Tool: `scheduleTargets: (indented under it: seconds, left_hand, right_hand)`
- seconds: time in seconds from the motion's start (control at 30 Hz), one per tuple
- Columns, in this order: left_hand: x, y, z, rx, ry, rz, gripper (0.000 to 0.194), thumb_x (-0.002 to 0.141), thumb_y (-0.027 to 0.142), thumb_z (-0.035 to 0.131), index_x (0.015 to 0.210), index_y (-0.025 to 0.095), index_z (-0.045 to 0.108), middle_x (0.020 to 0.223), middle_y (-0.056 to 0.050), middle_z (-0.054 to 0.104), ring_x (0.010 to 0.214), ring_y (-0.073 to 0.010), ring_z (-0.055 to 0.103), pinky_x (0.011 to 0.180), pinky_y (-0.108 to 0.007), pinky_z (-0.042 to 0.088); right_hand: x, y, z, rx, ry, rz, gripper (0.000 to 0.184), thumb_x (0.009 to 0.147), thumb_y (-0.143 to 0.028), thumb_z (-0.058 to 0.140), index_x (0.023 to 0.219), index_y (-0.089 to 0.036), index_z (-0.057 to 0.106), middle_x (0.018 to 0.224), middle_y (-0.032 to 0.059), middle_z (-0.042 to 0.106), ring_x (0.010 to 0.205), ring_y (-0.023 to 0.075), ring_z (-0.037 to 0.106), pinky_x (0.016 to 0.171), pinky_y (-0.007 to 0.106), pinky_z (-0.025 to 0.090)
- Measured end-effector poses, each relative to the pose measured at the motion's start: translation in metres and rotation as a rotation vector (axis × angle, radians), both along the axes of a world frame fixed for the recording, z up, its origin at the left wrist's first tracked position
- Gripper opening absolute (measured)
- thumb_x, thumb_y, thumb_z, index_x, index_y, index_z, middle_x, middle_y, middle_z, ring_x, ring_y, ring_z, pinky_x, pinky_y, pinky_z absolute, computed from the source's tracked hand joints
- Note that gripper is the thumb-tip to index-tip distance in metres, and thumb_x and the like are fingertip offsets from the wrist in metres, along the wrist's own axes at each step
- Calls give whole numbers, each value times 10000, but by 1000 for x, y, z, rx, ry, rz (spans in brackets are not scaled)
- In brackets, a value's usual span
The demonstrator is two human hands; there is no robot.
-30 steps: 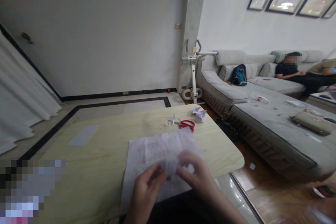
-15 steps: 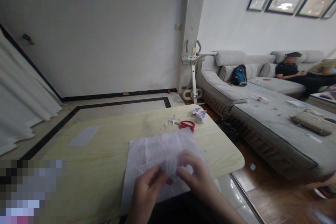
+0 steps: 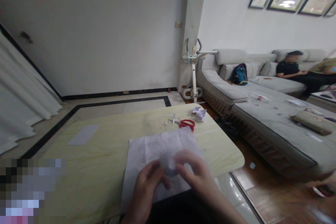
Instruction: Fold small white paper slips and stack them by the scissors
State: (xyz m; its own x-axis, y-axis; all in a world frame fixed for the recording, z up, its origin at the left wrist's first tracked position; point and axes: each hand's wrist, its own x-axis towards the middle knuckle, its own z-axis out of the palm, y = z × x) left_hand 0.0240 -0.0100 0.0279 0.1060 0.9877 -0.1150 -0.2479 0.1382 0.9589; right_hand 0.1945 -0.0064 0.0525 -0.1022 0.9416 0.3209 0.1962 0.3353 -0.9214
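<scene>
Between my two hands is a small piece of white paper [image 3: 168, 163], blurred by motion, so its folds cannot be made out. My left hand [image 3: 149, 182] pinches its left side, and the fingers of my right hand [image 3: 193, 168] close on its right side. Under both hands a large printed sheet [image 3: 143, 148] lies on the pale wooden table [image 3: 105, 168]. Past the sheet's far edge are red-handled scissors [image 3: 187, 124], with a small white strip near the blades. Folded paper pieces [image 3: 201, 114] stand close to the far right corner.
A white paper rectangle [image 3: 83, 135] lies on the table's left part. To the right stands a long grey sofa [image 3: 273, 129] with a blue backpack [image 3: 240, 74] and a bag [image 3: 312, 122]. Two people sit at its far end. An exercise machine [image 3: 194, 73] stands by the pillar.
The paper between my hands has turned and now looks rounder and more blurred. My right fingers have shifted slightly left. The things on the table have stayed put.
</scene>
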Motion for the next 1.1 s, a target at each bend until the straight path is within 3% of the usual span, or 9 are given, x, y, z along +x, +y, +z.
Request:
scheduleTargets:
  seconds: [0.17,0.3,0.4,0.57,0.77,0.93,1.1]
  left_hand:
    - [2,3,-8,-74,-148,55,250,773,398,760,845,158,751,669,-15,705,572,-149,626,591,-238,520]
    - [2,2,-11,-107,-144,139,302,691,372,816,939,208,762,902,-35,778,781,-224,719,703,-274,569]
    - [1,0,-8,-98,-82,162,352,634,375,846,928,205,753,929,-41,791,859,-263,732,729,-292,586]
    - [-1,1,3,-48,123,72,386,611,423,838,900,185,743,892,-72,801,917,-313,732,773,-329,589]
    - [-4,5,-1,23,205,56,429,639,493,804,948,204,734,948,-82,802,947,-314,735,805,-342,592]
    - [-10,5,-9,61,142,117,409,787,568,678,1005,221,696,985,-71,798,1001,-273,726,914,-341,554]
    - [-16,7,-23,48,31,159,431,766,587,702,997,224,673,987,-57,799,975,-259,738,885,-316,580]
  right_hand:
    - [-3,-8,-6,33,-107,-74,307,827,-244,661,1129,-214,614,1079,73,684,972,242,642,855,364,540]
    - [-10,-13,-11,185,-246,-15,526,810,-165,670,1294,-257,487,1255,82,616,1139,257,598,959,370,518]
    - [-12,-12,-17,298,-324,-2,655,792,-112,673,1373,-250,405,1332,102,562,1216,260,552,1016,376,488]
    - [-7,-6,-22,334,-444,-46,665,755,-79,704,1346,-234,442,1331,133,551,1224,284,541,1007,413,491]
    - [3,-1,-10,361,-440,-43,581,751,-106,709,1274,-237,492,1221,110,609,1112,260,603,933,384,530]
    - [46,38,-10,366,-563,-208,528,737,-105,698,1218,-227,515,1173,99,615,1075,254,606,907,387,529]
    - [108,96,-20,388,-782,-360,428,763,-126,653,1169,-212,546,1087,105,637,948,257,644,816,390,554]
